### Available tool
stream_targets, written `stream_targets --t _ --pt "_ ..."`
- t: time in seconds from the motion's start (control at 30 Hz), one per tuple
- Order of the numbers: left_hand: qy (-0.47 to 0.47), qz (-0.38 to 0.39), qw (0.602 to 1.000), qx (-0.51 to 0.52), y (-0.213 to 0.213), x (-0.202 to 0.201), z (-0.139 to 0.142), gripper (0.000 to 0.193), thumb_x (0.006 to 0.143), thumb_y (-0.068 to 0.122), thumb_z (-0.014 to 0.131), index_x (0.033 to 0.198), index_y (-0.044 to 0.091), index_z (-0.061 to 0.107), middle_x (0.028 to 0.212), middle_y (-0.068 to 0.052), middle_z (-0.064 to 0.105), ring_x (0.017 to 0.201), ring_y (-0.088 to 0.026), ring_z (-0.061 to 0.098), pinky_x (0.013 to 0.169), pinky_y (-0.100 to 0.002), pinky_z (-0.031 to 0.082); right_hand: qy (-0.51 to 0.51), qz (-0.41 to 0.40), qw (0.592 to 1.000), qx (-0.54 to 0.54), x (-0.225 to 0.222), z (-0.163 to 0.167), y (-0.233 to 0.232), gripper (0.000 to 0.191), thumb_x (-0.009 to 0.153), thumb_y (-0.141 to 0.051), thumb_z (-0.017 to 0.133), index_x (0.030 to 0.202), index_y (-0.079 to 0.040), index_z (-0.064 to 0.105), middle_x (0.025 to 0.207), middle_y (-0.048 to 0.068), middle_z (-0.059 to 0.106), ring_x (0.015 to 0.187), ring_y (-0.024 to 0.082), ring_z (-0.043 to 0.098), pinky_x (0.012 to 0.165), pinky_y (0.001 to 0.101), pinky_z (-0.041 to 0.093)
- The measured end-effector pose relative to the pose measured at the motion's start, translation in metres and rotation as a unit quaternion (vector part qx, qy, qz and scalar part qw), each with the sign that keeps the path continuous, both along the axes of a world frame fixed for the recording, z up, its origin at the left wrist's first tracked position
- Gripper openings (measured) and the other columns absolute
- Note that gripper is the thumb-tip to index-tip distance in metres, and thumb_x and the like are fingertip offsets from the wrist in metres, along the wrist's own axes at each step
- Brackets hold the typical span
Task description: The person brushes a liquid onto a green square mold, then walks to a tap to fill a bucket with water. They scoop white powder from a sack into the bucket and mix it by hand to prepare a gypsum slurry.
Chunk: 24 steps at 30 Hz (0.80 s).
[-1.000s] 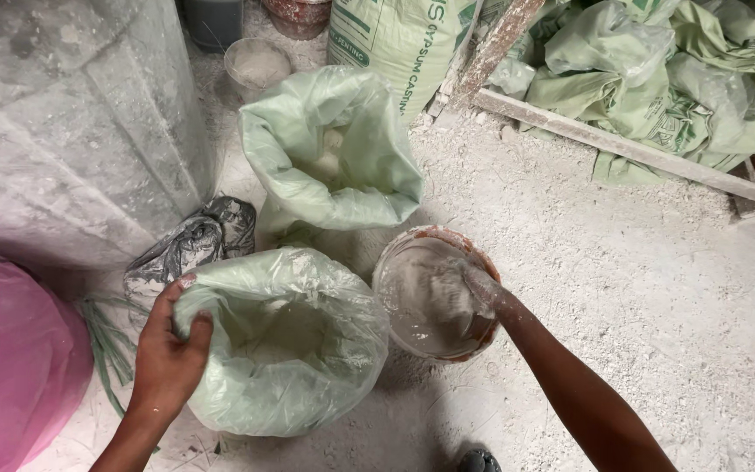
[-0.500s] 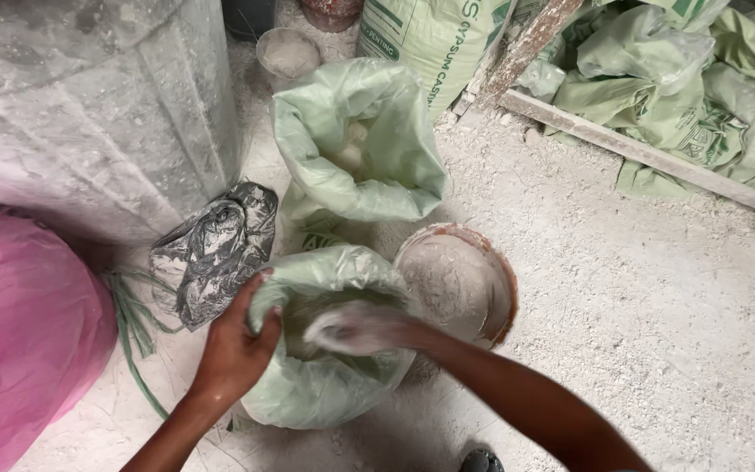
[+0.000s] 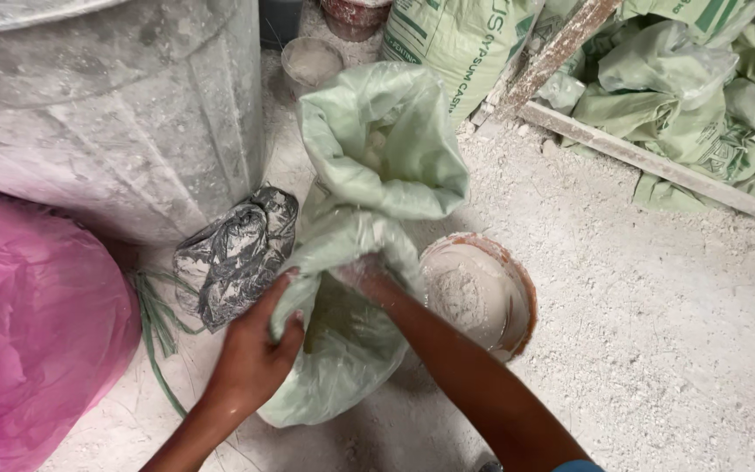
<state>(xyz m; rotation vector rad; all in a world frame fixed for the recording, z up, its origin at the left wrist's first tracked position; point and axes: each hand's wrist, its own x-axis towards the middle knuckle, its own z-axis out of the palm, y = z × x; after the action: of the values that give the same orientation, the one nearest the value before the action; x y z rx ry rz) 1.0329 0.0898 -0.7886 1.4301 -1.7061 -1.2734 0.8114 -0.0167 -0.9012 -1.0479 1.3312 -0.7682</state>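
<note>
Dusty white floor (image 3: 657,350). At lower centre, a pale green sack (image 3: 342,341) lies mouth upward. The left hand (image 3: 251,354) grips its left rim closed-fisted; the right hand (image 3: 364,278) reaches inside, grip hidden. Right beside it sits a powder-caked bowl (image 3: 478,293); a pink bag (image 3: 37,323) lies far left.

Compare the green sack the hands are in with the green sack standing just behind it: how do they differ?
The near green sack is gripped at its rim by the left hand, and the right hand reaches into its mouth; the far green sack is untouched. The near green sack is squeezed and creased, while the far green sack stands with its mouth gaping and its rim folded over. Both are pale green, dusted with white powder, and stand on the powdery floor.
</note>
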Motion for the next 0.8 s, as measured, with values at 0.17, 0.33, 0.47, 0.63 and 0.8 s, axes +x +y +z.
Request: stream_targets --t 0.17,0.33,0.47,0.63,0.8 --pt "0.035 -0.053 0.995 -0.079 0.001 -0.013 -0.027 0.060 0.089 0.007 0.062 0.148 0.005 0.048 0.131 -0.024 0.064 0.113 -0.035 0.070 0.090 -0.039 0.057 -0.075 -0.046 0.995 0.041 0.024 -0.036 0.010 0.036 0.103 -0.030 0.056 0.130 -0.007 0.065 0.124 0.016 0.071 0.105 0.024 0.068 0.089 0.0389 0.053" --pt "0.058 -0.050 0.993 -0.090 0.005 -0.009 -0.036 0.055 0.090 0.007 0.062 0.144 0.004 0.050 0.130 -0.025 0.066 0.116 -0.039 0.069 0.094 -0.041 0.055 -0.143 -0.147 0.978 0.042 0.048 -0.074 0.004 0.039 0.102 -0.031 0.057 0.130 -0.006 0.064 0.124 0.017 0.070 0.106 0.025 0.068 0.090 0.0396 0.054" --pt "0.057 -0.027 0.998 -0.030 0.001 -0.004 -0.039 0.052 0.090 0.009 0.061 0.142 0.006 0.051 0.131 -0.023 0.066 0.113 -0.036 0.070 0.087 -0.039 0.058 -0.188 -0.142 0.966 0.105 0.058 -0.102 0.028 0.041 0.101 -0.032 0.058 0.131 -0.005 0.064 0.125 0.017 0.070 0.107 0.026 0.067 0.091 0.0401 0.054" --pt "0.072 -0.009 0.997 -0.027 0.001 -0.004 -0.056 0.050 0.091 0.010 0.061 0.139 0.005 0.053 0.132 -0.022 0.067 0.111 -0.034 0.072 0.079 -0.037 0.060 -0.220 -0.104 0.953 0.178 0.063 -0.126 0.077 0.043 0.101 -0.034 0.058 0.132 -0.004 0.063 0.125 0.018 0.070 0.109 0.027 0.067 0.093 0.0408 0.054" --pt "0.070 -0.011 0.997 -0.007 -0.001 -0.009 -0.070 0.049 0.094 0.011 0.061 0.142 0.006 0.054 0.129 -0.021 0.070 0.097 -0.030 0.075 0.075 -0.035 0.060 -0.227 -0.131 0.946 0.190 0.055 -0.131 0.108 0.046 0.100 -0.035 0.059 0.132 -0.004 0.062 0.126 0.019 0.070 0.110 0.028 0.067 0.094 0.0416 0.054"
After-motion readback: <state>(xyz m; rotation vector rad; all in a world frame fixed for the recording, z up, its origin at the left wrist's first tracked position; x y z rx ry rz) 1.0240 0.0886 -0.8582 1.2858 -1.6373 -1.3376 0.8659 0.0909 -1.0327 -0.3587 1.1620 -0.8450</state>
